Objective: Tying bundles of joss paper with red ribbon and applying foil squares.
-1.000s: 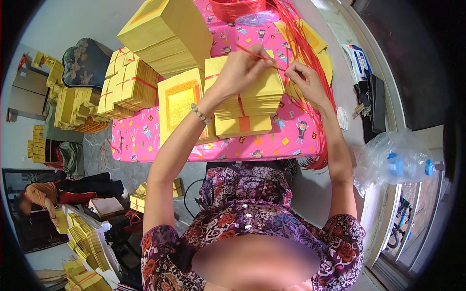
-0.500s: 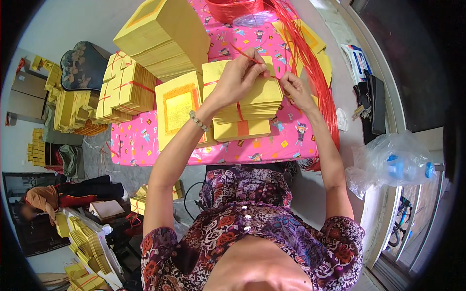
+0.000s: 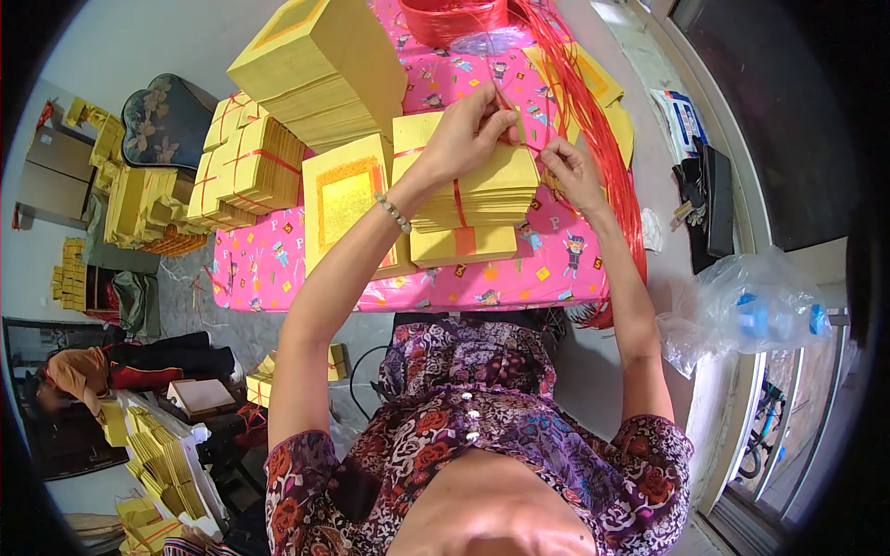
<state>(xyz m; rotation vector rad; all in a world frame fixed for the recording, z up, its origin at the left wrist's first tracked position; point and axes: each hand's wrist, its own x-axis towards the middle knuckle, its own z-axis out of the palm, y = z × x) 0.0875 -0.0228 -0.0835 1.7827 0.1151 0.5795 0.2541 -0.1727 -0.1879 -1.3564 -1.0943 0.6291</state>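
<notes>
My left hand [image 3: 475,132] is closed in a pinch on a thin red plastic strip [image 3: 502,96], over the far right part of a stack of yellow paper [image 3: 496,196]. To its right, my right hand [image 3: 571,172] pinches the same strip beside the stack's edge. A short length of red strip shows between the two hands. More red strip crosses the stack's top left and runs down its front. Beneath lies another yellow paper block [image 3: 436,248] with an orange-red band. Left of these leans a yellow paper block [image 3: 345,215] with an orange-framed square.
A tall yellow paper stack [image 3: 324,83] and tied bundles [image 3: 246,167] occupy the pink tablecloth's [image 3: 269,269] left side. Long red strips [image 3: 623,176] hang at the right near a red basket [image 3: 454,23]. Another person [image 3: 83,375] handles yellow paper at the far lower left.
My left hand has shifted slightly up and right, its strip end now pointing away from me. My right hand has moved slightly right, showing more strip between the hands.
</notes>
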